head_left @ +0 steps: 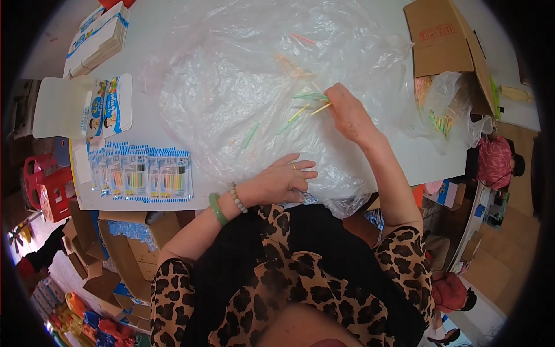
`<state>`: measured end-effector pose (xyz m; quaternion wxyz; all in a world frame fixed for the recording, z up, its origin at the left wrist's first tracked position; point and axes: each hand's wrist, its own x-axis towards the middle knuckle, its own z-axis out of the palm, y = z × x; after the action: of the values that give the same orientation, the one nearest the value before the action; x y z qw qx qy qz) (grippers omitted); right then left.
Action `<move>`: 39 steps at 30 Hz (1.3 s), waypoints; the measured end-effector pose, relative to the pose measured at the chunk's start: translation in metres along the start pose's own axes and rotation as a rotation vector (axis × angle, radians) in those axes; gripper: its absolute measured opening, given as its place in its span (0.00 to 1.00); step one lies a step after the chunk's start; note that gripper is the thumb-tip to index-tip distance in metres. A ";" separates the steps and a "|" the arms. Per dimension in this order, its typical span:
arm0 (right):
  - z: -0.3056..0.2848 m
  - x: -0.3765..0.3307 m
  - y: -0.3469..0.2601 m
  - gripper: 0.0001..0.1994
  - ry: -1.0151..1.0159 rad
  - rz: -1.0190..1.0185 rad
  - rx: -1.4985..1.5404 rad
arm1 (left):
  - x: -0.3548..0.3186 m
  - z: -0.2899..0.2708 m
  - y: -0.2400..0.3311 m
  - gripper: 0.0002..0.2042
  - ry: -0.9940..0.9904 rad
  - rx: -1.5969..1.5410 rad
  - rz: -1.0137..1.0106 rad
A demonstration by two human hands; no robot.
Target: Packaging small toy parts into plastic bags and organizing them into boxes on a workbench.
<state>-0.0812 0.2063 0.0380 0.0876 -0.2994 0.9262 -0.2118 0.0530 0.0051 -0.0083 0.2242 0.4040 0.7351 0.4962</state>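
Observation:
A large clear plastic sheet or bag lies crumpled over the middle of the table. My right hand is closed over it, with thin coloured sticks at its fingertips, green and yellow ones jutting out to the left. Loose sticks lie around: a green one, a yellow-and-green pair and a red one farther off. Close to the near table edge, my left hand rests palm down with its fingers apart. Below it a bit of blue-and-white packet peeks out, mostly hidden.
At left, filled packets of coloured sticks lie overlapping beside an open display box. Flattened cartons are stacked behind. A cardboard box with bagged sticks stands at right. Below the table's left edge are open cardboard boxes.

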 end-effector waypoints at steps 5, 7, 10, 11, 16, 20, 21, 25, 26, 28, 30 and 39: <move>0.023 0.001 -0.019 0.15 0.031 -0.241 -0.062 | 0.002 -0.002 0.003 0.08 -0.008 -0.035 -0.018; 0.024 0.002 -0.022 0.20 0.062 -0.248 -0.094 | 0.003 -0.002 0.002 0.08 -0.002 -0.033 -0.017; 0.018 0.002 -0.032 0.22 0.100 -0.325 -0.218 | 0.003 0.000 0.001 0.08 0.009 -0.040 -0.003; 0.017 0.002 -0.036 0.22 0.097 -0.327 -0.213 | 0.003 0.000 0.001 0.07 0.003 -0.036 -0.006; 0.025 0.001 -0.044 0.20 -0.066 -0.300 -0.178 | 0.001 0.000 0.002 0.07 0.004 -0.028 -0.011; 0.031 -0.001 -0.044 0.20 -0.067 -0.229 -0.170 | 0.001 0.000 0.002 0.06 0.008 -0.032 -0.013; 0.026 0.000 -0.048 0.21 -0.085 -0.199 -0.195 | 0.001 -0.001 0.002 0.06 0.003 -0.038 -0.013; 0.020 0.003 -0.048 0.24 -0.001 -0.282 -0.213 | 0.000 0.000 0.000 0.06 0.006 -0.064 -0.005; 0.018 0.002 -0.047 0.24 -0.003 -0.281 -0.213 | 0.000 0.001 -0.001 0.06 0.013 -0.055 0.004; 0.017 0.000 -0.046 0.24 -0.019 -0.275 -0.189 | 0.000 0.002 -0.002 0.06 0.021 -0.048 0.013; 0.019 -0.001 -0.048 0.24 -0.039 -0.262 -0.213 | 0.000 0.003 -0.002 0.06 0.033 -0.068 0.009; 0.028 0.014 -0.022 0.14 -0.036 -0.303 -0.271 | 0.000 0.000 -0.001 0.06 0.023 -0.014 0.014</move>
<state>-0.0737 0.1725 0.0224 0.0302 -0.4480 0.8889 -0.0907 0.0529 0.0054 -0.0091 0.2150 0.4019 0.7312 0.5075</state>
